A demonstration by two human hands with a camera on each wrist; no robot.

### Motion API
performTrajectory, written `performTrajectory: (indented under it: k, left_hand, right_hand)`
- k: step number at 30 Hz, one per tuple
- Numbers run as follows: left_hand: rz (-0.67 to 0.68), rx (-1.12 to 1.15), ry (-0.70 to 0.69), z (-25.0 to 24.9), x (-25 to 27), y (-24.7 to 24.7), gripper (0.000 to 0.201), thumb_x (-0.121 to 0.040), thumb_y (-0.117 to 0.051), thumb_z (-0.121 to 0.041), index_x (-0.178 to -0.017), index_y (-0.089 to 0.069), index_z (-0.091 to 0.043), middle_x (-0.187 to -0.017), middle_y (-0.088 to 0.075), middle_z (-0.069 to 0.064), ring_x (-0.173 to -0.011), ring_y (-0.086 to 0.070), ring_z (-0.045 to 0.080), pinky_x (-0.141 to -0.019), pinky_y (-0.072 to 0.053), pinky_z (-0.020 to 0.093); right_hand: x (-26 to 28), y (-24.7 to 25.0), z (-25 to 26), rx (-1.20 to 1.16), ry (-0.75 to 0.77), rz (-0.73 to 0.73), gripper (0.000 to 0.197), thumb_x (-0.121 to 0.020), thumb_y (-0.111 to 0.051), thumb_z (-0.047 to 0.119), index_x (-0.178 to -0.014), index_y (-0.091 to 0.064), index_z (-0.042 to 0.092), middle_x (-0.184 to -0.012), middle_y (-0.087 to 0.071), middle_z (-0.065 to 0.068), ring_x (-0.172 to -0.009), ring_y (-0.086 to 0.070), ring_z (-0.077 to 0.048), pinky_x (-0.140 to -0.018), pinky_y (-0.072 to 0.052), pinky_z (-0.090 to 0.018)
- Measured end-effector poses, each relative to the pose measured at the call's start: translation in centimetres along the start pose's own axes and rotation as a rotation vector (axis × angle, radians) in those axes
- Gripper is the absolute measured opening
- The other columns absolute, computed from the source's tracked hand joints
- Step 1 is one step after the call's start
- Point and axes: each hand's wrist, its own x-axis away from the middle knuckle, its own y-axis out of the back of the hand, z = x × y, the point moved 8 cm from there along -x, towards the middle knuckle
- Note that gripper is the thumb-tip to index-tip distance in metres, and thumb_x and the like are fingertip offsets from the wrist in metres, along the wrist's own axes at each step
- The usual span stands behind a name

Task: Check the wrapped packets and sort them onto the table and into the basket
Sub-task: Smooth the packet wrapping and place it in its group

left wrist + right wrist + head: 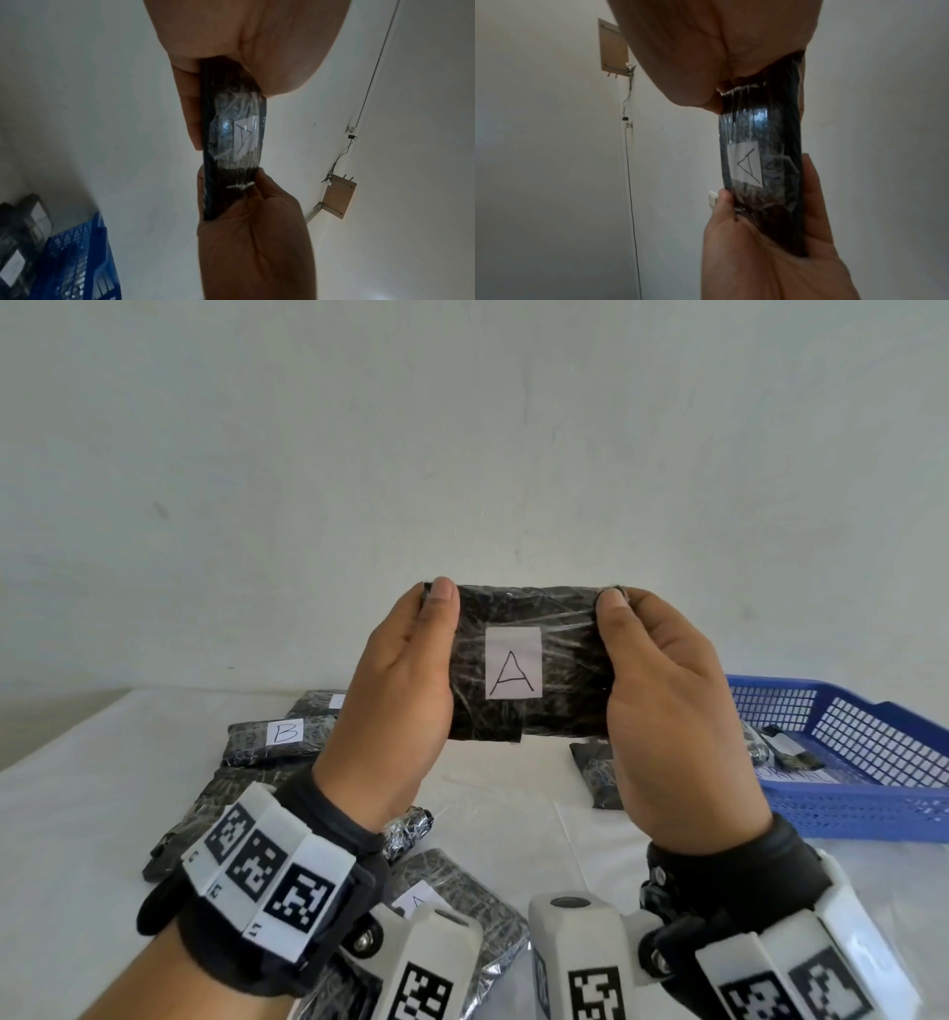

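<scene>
I hold a black film-wrapped packet (565,660) with a white label reading "A" up in front of me, label facing me, above the table. My left hand (436,634) grips its left end, thumb on the front. My right hand (611,634) grips its right end the same way. In the left wrist view, the left hand (244,50) and right hand (252,233) clamp the packet (231,125) from both ends. The right wrist view shows the packet (762,142) between the right hand (718,50) and the left hand (770,243). The fingers behind it are mostly hidden.
A blue mesh basket (873,726) stands at the right on the white table (102,803), with a wrapped packet (785,752) inside. Several packets lie at the left, one labelled "B" (280,737). Another "A" packet (452,891) lies near me; one more (598,778) lies beside the basket.
</scene>
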Motion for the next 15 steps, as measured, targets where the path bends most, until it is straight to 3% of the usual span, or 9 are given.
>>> performTrajectory:
  k: [1,2,4,5,7,9,10,12,15]
  left_hand:
    - [0.004,-0.001,0.007,0.1,0.0,0.0,0.045,-0.109,-0.036,-0.048,-0.104,-0.062,-0.013,-0.099,-0.058,0.003,-0.093,-0.053,0.012,-0.083,-0.045,0.01]
    - [-0.001,0.01,0.028,0.5,-0.1,0.2,0.043,-0.108,-0.037,-0.051,-0.104,-0.064,-0.017,-0.102,-0.062,0.003,-0.097,-0.058,0.015,-0.09,-0.046,0.015]
    - [0.004,0.056,0.077,1.0,0.0,0.2,0.032,-0.101,-0.042,-0.062,-0.1,-0.062,-0.037,-0.115,-0.065,-0.003,-0.118,-0.063,0.023,-0.109,-0.047,0.035]
    - [0.017,0.049,0.08,1.0,0.0,0.1,0.032,-0.099,-0.043,-0.063,-0.102,-0.061,-0.038,-0.119,-0.065,0.0,-0.122,-0.062,0.023,-0.111,-0.046,0.038]
    - [0.043,0.007,0.036,0.5,0.0,-0.2,0.04,-0.108,-0.039,-0.049,-0.109,-0.063,-0.016,-0.112,-0.064,0.016,-0.102,-0.062,0.022,-0.099,-0.046,0.029]
    - [0.035,0.054,0.027,0.0,0.1,-0.3,0.048,-0.11,-0.037,-0.044,-0.115,-0.058,-0.002,-0.097,-0.06,0.011,-0.089,-0.054,0.02,-0.089,-0.043,0.034]
    - [0.036,0.06,0.031,0.0,0.1,-0.4,0.05,-0.109,-0.039,-0.048,-0.112,-0.058,-0.002,-0.096,-0.061,0.008,-0.09,-0.056,0.021,-0.09,-0.045,0.037]
    - [0.036,0.067,0.047,0.2,0.2,-0.7,0.053,-0.103,-0.046,-0.055,-0.111,-0.062,-0.005,-0.103,-0.069,0.017,-0.097,-0.068,0.031,-0.098,-0.053,0.05]
    - [0.0,0.12,0.031,0.2,0.2,-0.8,0.035,-0.099,-0.058,-0.044,-0.111,-0.067,-0.012,-0.105,-0.075,0.014,-0.099,-0.075,0.031,-0.088,-0.059,0.062]
  right_hand:
    - [0.0,0.0,-0.1,-0.024,-0.006,-0.001,0.034,-0.112,-0.045,0.025,-0.105,-0.067,-0.001,-0.102,-0.076,-0.02,-0.088,-0.074,-0.027,-0.082,-0.063,-0.046]
    - [0.0,-0.1,-0.1,-0.033,-0.005,-0.001,0.035,-0.112,-0.045,0.025,-0.106,-0.067,-0.001,-0.103,-0.076,-0.02,-0.091,-0.076,-0.03,-0.084,-0.063,-0.047]
    - [-0.1,0.0,-0.1,0.006,0.024,-0.02,0.034,-0.112,-0.046,0.025,-0.105,-0.069,0.0,-0.101,-0.076,-0.019,-0.096,-0.075,-0.036,-0.086,-0.063,-0.054]
    - [-0.1,0.0,-0.1,0.022,0.039,-0.032,0.033,-0.112,-0.046,0.025,-0.104,-0.069,0.001,-0.1,-0.077,-0.018,-0.095,-0.075,-0.036,-0.086,-0.062,-0.056]
    - [-0.2,0.0,-0.3,0.002,0.027,-0.04,0.032,-0.11,-0.051,0.026,-0.105,-0.07,0.002,-0.099,-0.078,-0.016,-0.092,-0.077,-0.031,-0.085,-0.064,-0.056]
    - [-0.2,-0.1,-0.4,-0.005,0.021,-0.031,0.029,-0.108,-0.056,0.026,-0.106,-0.071,0.002,-0.098,-0.08,-0.013,-0.092,-0.078,-0.03,-0.083,-0.065,-0.054]
    - [-0.2,-0.1,-0.3,0.012,0.037,-0.03,0.026,-0.107,-0.057,0.025,-0.106,-0.071,0.003,-0.097,-0.08,-0.012,-0.092,-0.078,-0.03,-0.082,-0.065,-0.055]
    - [-0.2,-0.2,-0.3,0.026,0.057,-0.036,0.021,-0.105,-0.061,0.023,-0.105,-0.071,0.005,-0.096,-0.08,-0.011,-0.091,-0.079,-0.03,-0.081,-0.065,-0.054]
    - [-0.1,-0.5,-0.5,0.033,0.064,-0.041,0.022,-0.097,-0.074,0.025,-0.105,-0.068,0.006,-0.095,-0.079,-0.012,-0.088,-0.079,-0.03,-0.079,-0.065,-0.053]
